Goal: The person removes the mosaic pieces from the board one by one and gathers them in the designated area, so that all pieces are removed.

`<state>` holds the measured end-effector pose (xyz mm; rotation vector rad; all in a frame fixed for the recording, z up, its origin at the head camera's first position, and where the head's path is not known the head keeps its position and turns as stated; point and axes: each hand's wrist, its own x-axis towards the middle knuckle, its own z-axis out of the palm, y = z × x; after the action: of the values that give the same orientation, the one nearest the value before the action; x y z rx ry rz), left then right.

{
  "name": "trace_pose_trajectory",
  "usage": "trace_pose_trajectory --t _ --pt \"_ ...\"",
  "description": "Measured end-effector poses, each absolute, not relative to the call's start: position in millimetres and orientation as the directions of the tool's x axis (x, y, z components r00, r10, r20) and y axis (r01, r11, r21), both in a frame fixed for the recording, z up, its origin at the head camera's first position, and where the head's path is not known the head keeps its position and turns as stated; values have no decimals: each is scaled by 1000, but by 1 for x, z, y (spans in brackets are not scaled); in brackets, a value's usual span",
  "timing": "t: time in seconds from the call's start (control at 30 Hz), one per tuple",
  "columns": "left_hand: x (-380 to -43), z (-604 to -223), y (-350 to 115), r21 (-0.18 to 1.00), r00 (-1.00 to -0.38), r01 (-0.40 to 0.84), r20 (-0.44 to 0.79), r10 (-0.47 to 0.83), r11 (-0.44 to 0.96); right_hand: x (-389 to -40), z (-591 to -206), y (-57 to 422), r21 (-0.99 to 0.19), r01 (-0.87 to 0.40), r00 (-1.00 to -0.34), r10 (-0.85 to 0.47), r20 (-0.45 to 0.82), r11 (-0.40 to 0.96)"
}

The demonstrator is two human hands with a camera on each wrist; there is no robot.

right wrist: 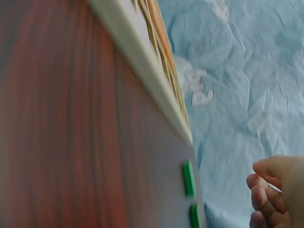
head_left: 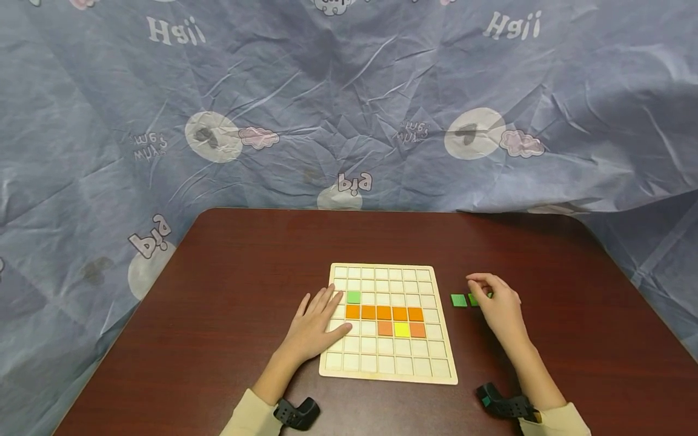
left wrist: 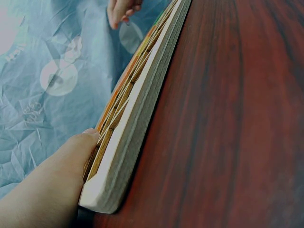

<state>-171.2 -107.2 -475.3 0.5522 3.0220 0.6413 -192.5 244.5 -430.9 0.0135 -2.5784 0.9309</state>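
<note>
A pale wooden grid board (head_left: 386, 379) lies on the table with colored square tiles in some cells. It holds a row of orange tiles (head_left: 384, 312), with a light green tile (head_left: 353, 297) above the row's left end and a yellow tile (head_left: 402, 329) below it between two salmon ones. My left hand (head_left: 313, 330) rests with spread fingers over the board's left edge. To the right of the board, my right hand (head_left: 497, 303) hovers over loose green tiles (head_left: 458, 300), fingers bent and thumb apart from the index, nothing visible between them. It partly hides those tiles.
The dark red-brown table (head_left: 262, 254) extends around the board on all sides. Behind it hangs a wrinkled blue-gray cloth (head_left: 349, 109) with printed shapes. A black band with a camera (head_left: 297, 414) sits on my left wrist, another (head_left: 504, 404) on my right.
</note>
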Motion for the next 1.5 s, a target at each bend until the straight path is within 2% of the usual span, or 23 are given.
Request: trace_pose_trajectory --t 0.47,0.77,1.2,1.5 --pt "-172 -476 -107 388 -939 335 65 337 859 -197 -417 159 -661 -203 -966 -39 254 722" --pt "-172 -475 -106 382 -941 329 62 332 864 -200 -421 116 -699 -247 -965 -106 240 671" --pt "-172 -475 -106 375 -942 330 66 330 866 -205 -439 81 -761 -240 -971 -148 189 602" --pt "-170 -473 -106 374 -942 327 61 329 868 -208 -452 72 -757 -205 -979 -144 146 621"
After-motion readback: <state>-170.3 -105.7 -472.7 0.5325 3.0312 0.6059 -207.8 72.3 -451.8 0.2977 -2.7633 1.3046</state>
